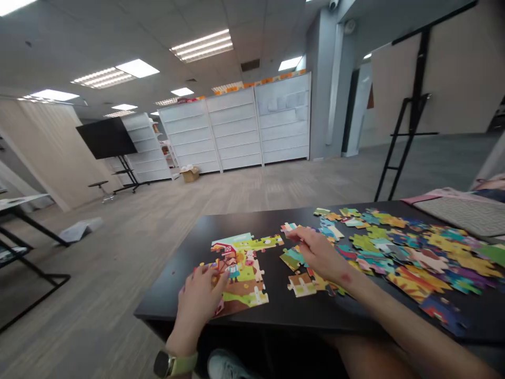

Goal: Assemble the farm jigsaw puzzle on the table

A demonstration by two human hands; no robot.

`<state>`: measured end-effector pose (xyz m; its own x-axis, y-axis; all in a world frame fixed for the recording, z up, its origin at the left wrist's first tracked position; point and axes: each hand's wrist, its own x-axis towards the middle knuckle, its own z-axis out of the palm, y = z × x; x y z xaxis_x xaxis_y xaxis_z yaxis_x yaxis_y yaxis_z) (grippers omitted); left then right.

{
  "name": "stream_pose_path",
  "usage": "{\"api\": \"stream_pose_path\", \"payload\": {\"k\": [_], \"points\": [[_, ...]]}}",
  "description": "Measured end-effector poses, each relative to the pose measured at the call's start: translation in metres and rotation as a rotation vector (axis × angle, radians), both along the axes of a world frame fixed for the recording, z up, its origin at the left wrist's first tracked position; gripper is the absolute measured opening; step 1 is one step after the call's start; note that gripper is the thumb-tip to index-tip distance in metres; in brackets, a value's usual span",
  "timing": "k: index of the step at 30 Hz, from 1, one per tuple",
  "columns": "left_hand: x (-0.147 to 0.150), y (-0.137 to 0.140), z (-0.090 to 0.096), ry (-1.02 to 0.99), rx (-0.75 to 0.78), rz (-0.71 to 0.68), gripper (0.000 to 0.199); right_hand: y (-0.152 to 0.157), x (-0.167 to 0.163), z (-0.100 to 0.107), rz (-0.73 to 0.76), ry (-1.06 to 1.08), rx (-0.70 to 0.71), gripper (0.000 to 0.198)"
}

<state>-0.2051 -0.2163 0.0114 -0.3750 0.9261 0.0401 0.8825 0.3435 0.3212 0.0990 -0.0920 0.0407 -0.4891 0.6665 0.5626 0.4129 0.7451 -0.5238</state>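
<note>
A partly joined jigsaw puzzle [246, 273] lies at the left of the black table, showing a farmer, a red barn and animals. My left hand [200, 295] rests over its left edge, fingers slightly spread and lying on the pieces. To the right of the joined part, my right hand [313, 250] has its fingers curled together at a small puzzle piece [289, 227] with pale blue and red on it. The fingertips hide part of that contact. Just below this hand lie a joined fence section [303, 285] and a green piece [291, 260].
Many loose puzzle pieces [394, 242] spread over the right of the black table [177, 284]. A woven grey bag [461, 213] with pink edging lies at the far right. An easel [412, 110] stands behind, and white shelving [236, 126] lines the back.
</note>
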Motion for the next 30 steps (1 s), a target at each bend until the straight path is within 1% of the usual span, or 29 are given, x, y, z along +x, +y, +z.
{"api": "stream_pose_path", "payload": {"k": [2, 3, 5, 7, 9, 12, 14, 16, 18, 20, 22, 24, 26, 30], "points": [[0.015, -0.002, -0.009, 0.134, 0.020, 0.132, 0.073, -0.029, 0.008, -0.003, 0.006, -0.068, 0.004, 0.033], [0.020, -0.002, -0.013, 0.182, 0.021, 0.160, 0.079, -0.044, 0.013, -0.008, -0.006, -0.077, 0.016, 0.032], [0.021, -0.001, -0.017, 0.209, 0.005, 0.144, 0.083, -0.069, 0.027, -0.022, -0.058, -0.070, 0.041, 0.032], [0.013, 0.000, -0.018, 0.199, -0.018, 0.133, 0.080, -0.079, 0.049, -0.038, -0.156, -0.046, 0.095, 0.030], [0.004, 0.001, -0.018, 0.216, -0.029, 0.135, 0.077, -0.074, 0.077, -0.051, -0.276, -0.028, 0.164, 0.026], [-0.005, 0.004, -0.021, 0.285, -0.035, 0.123, 0.075, -0.052, 0.117, -0.067, -0.431, -0.059, 0.232, 0.027], [-0.007, 0.005, -0.025, 0.315, -0.046, 0.115, 0.076, -0.040, 0.133, -0.077, -0.525, -0.133, 0.274, 0.030], [-0.010, 0.007, -0.030, 0.316, -0.050, 0.125, 0.078, -0.034, 0.136, -0.085, -0.582, -0.237, 0.301, 0.034], [-0.014, 0.008, -0.034, 0.306, -0.024, 0.125, 0.077, -0.033, 0.130, -0.088, -0.572, -0.336, 0.260, 0.045], [-0.019, 0.009, -0.036, 0.297, 0.012, 0.089, 0.073, -0.035, 0.122, -0.085, -0.504, -0.405, 0.150, 0.057], [-0.023, 0.009, -0.037, 0.288, 0.031, 0.076, 0.070, -0.038, 0.118, -0.077, -0.420, -0.439, 0.031, 0.064], [-0.026, 0.010, -0.037, 0.269, 0.054, 0.088, 0.069, -0.040, 0.118, -0.069, -0.347, -0.453, -0.054, 0.064], [-0.028, 0.010, -0.036, 0.232, 0.117, 0.086, 0.064, -0.041, 0.120, -0.064, -0.308, -0.447, -0.097, 0.061], [-0.033, 0.009, -0.037, 0.131, 0.290, 0.067, 0.048, -0.038, 0.124, -0.066, -0.250, -0.414, -0.142, 0.061]]}}
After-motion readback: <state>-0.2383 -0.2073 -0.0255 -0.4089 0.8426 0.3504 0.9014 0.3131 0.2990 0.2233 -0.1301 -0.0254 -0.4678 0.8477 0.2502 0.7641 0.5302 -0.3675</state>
